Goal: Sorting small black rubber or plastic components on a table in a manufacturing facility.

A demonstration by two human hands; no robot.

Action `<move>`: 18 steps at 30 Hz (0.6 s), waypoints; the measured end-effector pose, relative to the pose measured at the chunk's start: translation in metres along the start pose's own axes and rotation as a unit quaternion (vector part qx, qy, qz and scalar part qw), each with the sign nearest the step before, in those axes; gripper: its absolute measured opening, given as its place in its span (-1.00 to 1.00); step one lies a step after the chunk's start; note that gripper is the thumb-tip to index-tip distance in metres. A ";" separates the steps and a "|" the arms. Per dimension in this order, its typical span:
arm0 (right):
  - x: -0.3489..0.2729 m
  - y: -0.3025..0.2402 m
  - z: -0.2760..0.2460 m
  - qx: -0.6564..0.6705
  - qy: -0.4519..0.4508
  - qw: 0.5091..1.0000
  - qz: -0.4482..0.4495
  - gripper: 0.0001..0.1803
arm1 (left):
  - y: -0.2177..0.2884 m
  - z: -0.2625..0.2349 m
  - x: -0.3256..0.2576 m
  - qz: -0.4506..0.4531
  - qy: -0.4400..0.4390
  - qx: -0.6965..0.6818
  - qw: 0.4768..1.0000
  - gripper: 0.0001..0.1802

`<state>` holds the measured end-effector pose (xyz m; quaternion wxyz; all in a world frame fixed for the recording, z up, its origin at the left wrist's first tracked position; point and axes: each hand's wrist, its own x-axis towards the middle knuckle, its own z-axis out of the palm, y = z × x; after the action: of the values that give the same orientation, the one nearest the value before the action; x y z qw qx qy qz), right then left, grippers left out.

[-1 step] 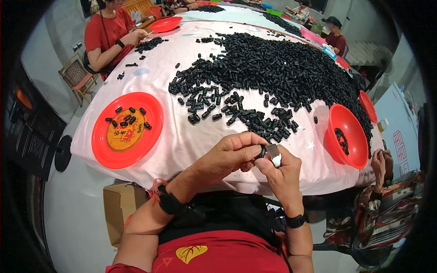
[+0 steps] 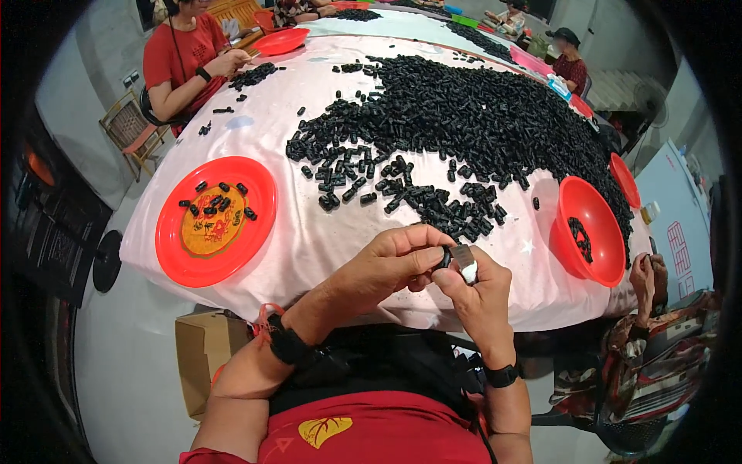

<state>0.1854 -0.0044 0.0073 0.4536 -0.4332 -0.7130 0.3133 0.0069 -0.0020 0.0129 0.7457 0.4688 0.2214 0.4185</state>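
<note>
Above the near edge of the cloth-covered table, my two hands meet. My left hand (image 2: 402,259) pinches a small black cylindrical part (image 2: 444,257) between thumb and fingers. Closed in my right hand (image 2: 481,290) is a short flat metal blade (image 2: 464,259) with a white lower portion, its upper end right beside the black part. Whether the two touch, I cannot tell. Just beyond my hands lie loose black parts (image 2: 456,205) of the same kind, at the near end of a large heap (image 2: 479,116).
To the left sits a red plate (image 2: 263,240) carrying several black parts. On the right, a red bowl (image 2: 603,224) holds a few dark pieces. A co-worker's hands (image 2: 645,282) are at the right table edge; another person (image 2: 182,69) works at the far left. An open cardboard box (image 2: 197,359) stands below.
</note>
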 end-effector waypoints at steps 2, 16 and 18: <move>0.001 -0.001 0.000 -0.010 0.002 1.000 -0.007 -0.70 | -0.001 0.003 0.000 0.002 0.033 0.012 0.999 -0.73; 0.000 0.003 0.001 -0.076 0.001 0.997 -0.031 -0.58 | -0.006 -0.007 0.002 0.001 -0.014 0.029 0.999 -0.67; 0.000 0.004 0.001 -0.080 0.001 0.996 -0.030 -0.58 | -0.007 -0.007 0.002 0.000 -0.012 0.026 1.000 -0.67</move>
<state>0.1857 -0.0029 0.0038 0.4274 -0.4468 -0.7479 0.2413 0.0060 0.0022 0.0037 0.7357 0.4929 0.2235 0.4072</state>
